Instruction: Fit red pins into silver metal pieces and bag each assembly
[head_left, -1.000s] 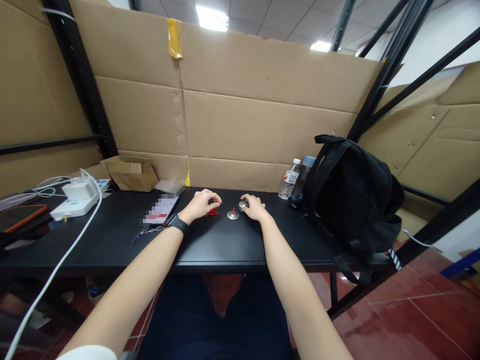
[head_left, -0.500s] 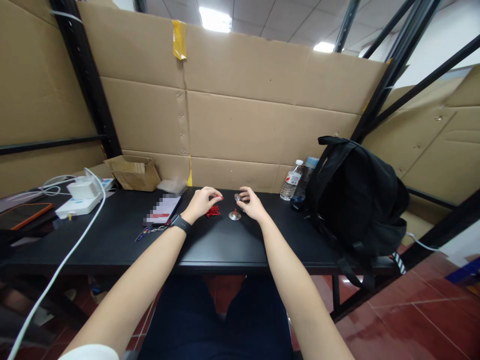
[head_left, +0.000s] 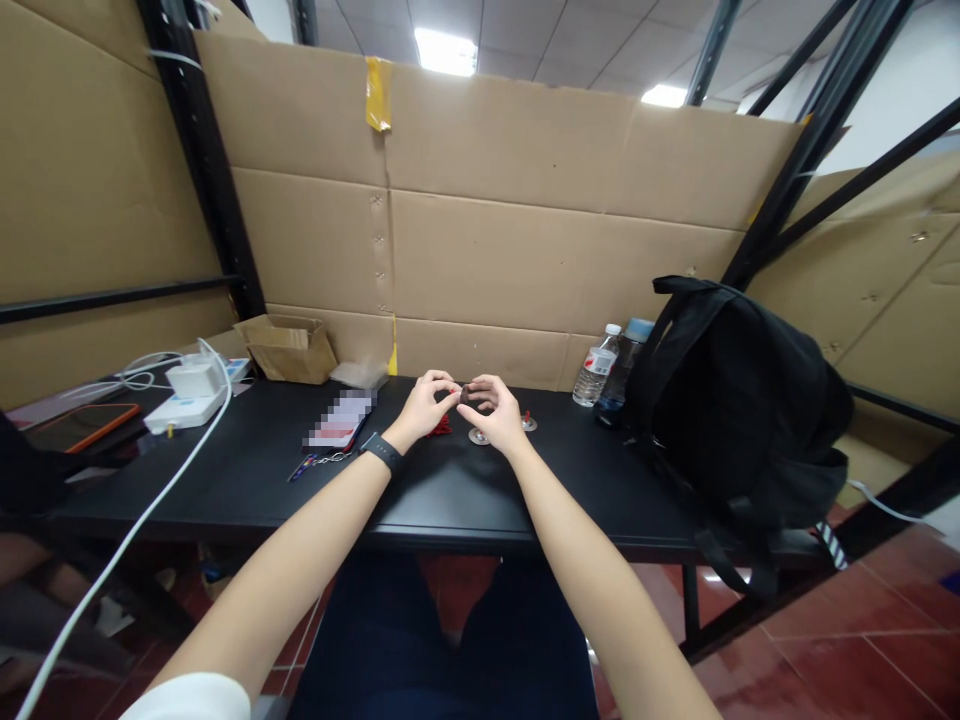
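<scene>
My left hand [head_left: 426,408] is closed in a pinch on a small red cord piece [head_left: 452,391], its fingertips meeting those of my right hand. My right hand [head_left: 498,415] has thumb and fingers closed around a small dark, shiny disc [head_left: 464,395], mostly covered by the fingers. Below the hands, a heap of red cord loops [head_left: 440,427] lies on the black table. One round metal disc [head_left: 477,437], like a finger cymbal, rests partly behind my right hand. Another metal disc [head_left: 529,424], with a red tip standing up from it, is just right of that hand.
A phone [head_left: 346,415] with a chain lies left of my hands. Behind it are a clear plastic bag [head_left: 360,375] and an open cardboard box [head_left: 289,350]. A white power strip [head_left: 187,410] stands further left. Two bottles [head_left: 596,368] and a black backpack [head_left: 739,410] stand at right.
My hands have come together, with fingertips meeting. A disc with a red tip now shows to the right of my right hand. The view has shifted slightly left.
</scene>
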